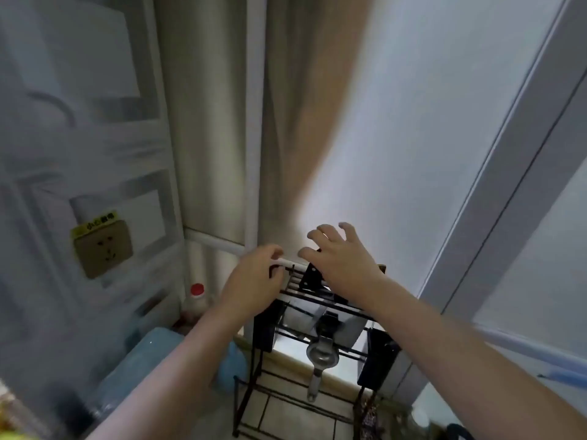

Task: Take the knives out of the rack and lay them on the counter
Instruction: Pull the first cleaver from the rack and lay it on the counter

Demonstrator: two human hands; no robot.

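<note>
A black wire rack [320,336] stands against the wall at the lower middle. A black knife handle [313,276] sticks up from its top, and a wide steel blade [298,319] shows behind the bars. My left hand [254,281] curls around the rack's top left corner. Just above and to the right of the black handle, my right hand [336,258] hovers with fingers spread and nothing in it. The picture is blurred by motion.
A metal strainer [321,357] hangs on the rack's front. A red-capped bottle [197,300] and blue bags [149,354] sit to the left. A wall socket [103,247] is on the left wall. A window frame [495,198] runs along the right.
</note>
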